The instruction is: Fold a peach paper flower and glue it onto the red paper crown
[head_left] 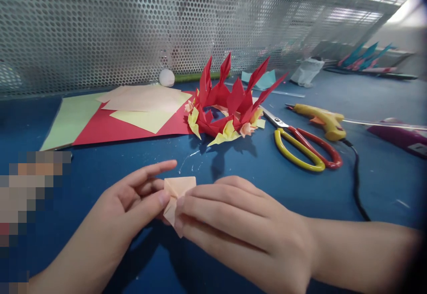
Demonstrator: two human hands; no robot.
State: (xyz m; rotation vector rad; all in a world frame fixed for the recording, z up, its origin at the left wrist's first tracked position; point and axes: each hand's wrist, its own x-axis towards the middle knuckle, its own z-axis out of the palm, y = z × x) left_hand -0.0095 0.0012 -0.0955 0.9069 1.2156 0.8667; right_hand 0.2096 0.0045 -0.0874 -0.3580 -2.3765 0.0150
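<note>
A small folded piece of peach paper [181, 185] is held between both hands above the blue table. My left hand [133, 205] pinches its left edge with the thumb on top, the index finger stretched out past it. From the right, my right hand [240, 223] grips the paper's lower right side, its fingers covering part of the folds. Beyond the hands stands a red folded-paper crown [220, 125] with tall points and yellow and peach paper flowers around its base.
Sheets of paper [140, 100] in red, green, yellow and peach lie at back left. Right of the crown are scissors [300, 147], a yellow glue gun [320, 116] with a black cord, and a purple object [396, 136]. A perforated metal panel [100, 27] closes off the back.
</note>
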